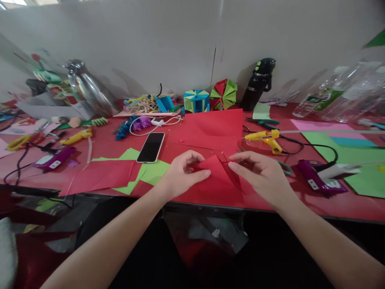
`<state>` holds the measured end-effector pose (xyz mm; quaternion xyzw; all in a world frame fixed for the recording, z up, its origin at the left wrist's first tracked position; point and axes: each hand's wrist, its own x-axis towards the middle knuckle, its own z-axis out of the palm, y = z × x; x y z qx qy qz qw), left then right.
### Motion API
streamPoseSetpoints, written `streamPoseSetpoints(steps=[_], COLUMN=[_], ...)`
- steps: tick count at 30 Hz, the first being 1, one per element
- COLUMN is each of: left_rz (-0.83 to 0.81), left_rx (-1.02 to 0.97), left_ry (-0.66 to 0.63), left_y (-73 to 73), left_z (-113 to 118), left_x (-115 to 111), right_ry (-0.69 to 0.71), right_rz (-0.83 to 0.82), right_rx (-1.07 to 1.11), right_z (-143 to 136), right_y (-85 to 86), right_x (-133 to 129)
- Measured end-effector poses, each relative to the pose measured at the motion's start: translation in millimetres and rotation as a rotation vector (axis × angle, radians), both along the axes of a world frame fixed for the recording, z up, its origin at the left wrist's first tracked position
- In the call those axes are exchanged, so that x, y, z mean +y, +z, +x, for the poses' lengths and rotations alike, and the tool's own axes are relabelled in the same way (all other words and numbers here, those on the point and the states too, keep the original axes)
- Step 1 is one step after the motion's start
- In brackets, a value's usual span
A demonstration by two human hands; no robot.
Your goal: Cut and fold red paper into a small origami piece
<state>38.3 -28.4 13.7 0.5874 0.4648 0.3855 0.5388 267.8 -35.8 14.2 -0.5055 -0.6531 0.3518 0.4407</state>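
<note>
Between my two hands is a folded piece of red paper point(215, 172), its corner pointing up, above the red tabletop near the front edge. My left hand point(186, 172) pinches its left side between thumb and fingers. On the other side, my right hand point(258, 172) has thumb and fingertips closed at a thin red edge of the paper. Just behind lies a larger red sheet point(215, 126). Green sheets point(155, 172) and a red sheet point(102, 175) lie left of my left hand.
A phone point(150, 147) lies left of centre. Yellow glue guns point(267, 139) and purple power strips point(321, 178) with cables are on both sides. Along the wall stand a metal jug point(90, 90), paper models point(196, 101), a black bottle point(259, 84) and plastic bottles point(349, 94).
</note>
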Motion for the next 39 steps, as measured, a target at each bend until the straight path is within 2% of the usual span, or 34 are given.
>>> streamPoseSetpoints(steps=[3,6,8,11,15,18,21,24,29,34,39], left_rz=[0.079,0.083,0.109,0.143,0.137,0.192,0.209,0.181,0.174,0.203,0.301], left_rx=[0.18,0.192,0.158,0.14,0.182,0.178,0.142,0.085,0.108,0.149,0.157], left_ry=[-0.131,-0.243,-0.257,-0.243,-0.208,-0.081,0.036,0.07,0.091,0.106,0.103], left_y=[5.2,10.8,13.8,15.9,15.1,12.9,10.3,8.5,8.8,13.8,15.3], left_z=[0,4,7,11,13,12,10,8,7,8,9], left_x=[-3,-7,-9,-9,-10,-11,-12,-11,-10,-13,-15], right_ry=[0.049,0.12,0.181,0.231,0.231,0.126,-0.004,-0.005,0.073,0.122,0.134], right_rz=[0.008,-0.003,-0.017,-0.022,-0.017,0.055,0.198,0.289,0.241,0.171,0.115], right_rx=[-0.055,-0.115,-0.108,-0.049,-0.022,-0.036,-0.082,-0.186,-0.32,-0.33,-0.313], right_z=[0,-3,-6,-11,-15,-12,-4,3,5,8,8], right_y=[2.7,4.3,4.1,2.4,3.2,9.5,16.9,20.0,18.7,19.6,18.4], right_x=[-1,-3,-3,-3,-3,-5,-8,-12,-15,-14,-13])
